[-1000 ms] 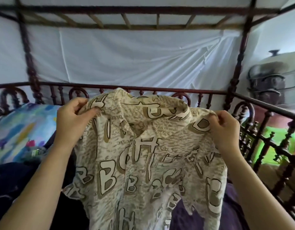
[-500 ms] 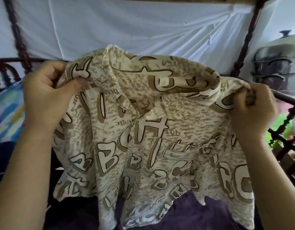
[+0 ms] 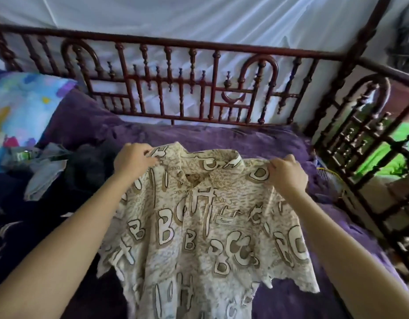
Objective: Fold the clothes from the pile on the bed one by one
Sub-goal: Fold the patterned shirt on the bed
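Both hands, left hand (image 3: 134, 158) and right hand (image 3: 287, 174), are lowering the lettered collared shirt (image 3: 199, 226) onto the purple bed (image 3: 222, 137), fingers pinching its shoulders, flattening for folding.

Soft, dim daylight from the right; wide-angle bending at edges, slight blur.

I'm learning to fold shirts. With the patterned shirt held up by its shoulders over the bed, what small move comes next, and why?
Probably lower the shirt flat onto the purple bedspread. The left hand and right hand pinch its shoulders, collar away from the person, and open bedspread lies beyond it, right of the dark clothes pile.
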`<state>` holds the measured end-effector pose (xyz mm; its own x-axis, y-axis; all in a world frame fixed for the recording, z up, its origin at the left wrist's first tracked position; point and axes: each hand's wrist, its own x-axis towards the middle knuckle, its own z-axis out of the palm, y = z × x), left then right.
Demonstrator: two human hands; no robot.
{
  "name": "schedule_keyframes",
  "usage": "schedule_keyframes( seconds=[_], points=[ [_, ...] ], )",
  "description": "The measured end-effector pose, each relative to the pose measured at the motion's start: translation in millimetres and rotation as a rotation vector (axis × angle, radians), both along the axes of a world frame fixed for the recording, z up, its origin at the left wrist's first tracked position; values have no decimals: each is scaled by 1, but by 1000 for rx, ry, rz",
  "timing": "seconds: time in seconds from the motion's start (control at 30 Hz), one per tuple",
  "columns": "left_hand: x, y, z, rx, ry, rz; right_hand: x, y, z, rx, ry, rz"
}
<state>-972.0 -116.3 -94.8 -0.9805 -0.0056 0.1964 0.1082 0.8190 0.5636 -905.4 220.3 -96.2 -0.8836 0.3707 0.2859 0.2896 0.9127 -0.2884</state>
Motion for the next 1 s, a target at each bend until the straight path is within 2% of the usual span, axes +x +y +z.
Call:
schedule_keyframes(
  seconds=[0.1, 0.2, 0.33, 0.5, 0.57, 0.63, 0.7, 0.77, 0.9, 1.0],
  points=[
    [-41, 33, -43, 79, -27, 86, -47, 1, -38, -371, -141, -96],
    [-57, 58, -92, 150, -197, 47, -65, -5, -82, -710, -178, -39],
    [-5, 52, -190, -34, -443, 58, -17, -15, -173, -667, -406, 27],
    [125, 11, -291, -105, -791, 178, 111, -31, -287, -842, -766, -335],
    [168, -5, -314, -18, -935, 282, 153, -40, -314, -945, -810, -414],
    [199, -20, -331, 126, -1017, 363, 181, -48, -329, -1071, -755, -445],
    [216, -34, -341, 244, -1057, 350, 194, -55, -333, -1158, -672, -443],
    [224, -42, -346, 332, -1051, 339, 199, -60, -331, -1181, -619, -455],
    [222, -37, -335, 558, -1042, 565, 202, -59, -318, -1151, -662, -492],
    [217, -33, -318, 633, -1016, 595, 204, -43, -304, -1155, -685, -511]
  ],
)
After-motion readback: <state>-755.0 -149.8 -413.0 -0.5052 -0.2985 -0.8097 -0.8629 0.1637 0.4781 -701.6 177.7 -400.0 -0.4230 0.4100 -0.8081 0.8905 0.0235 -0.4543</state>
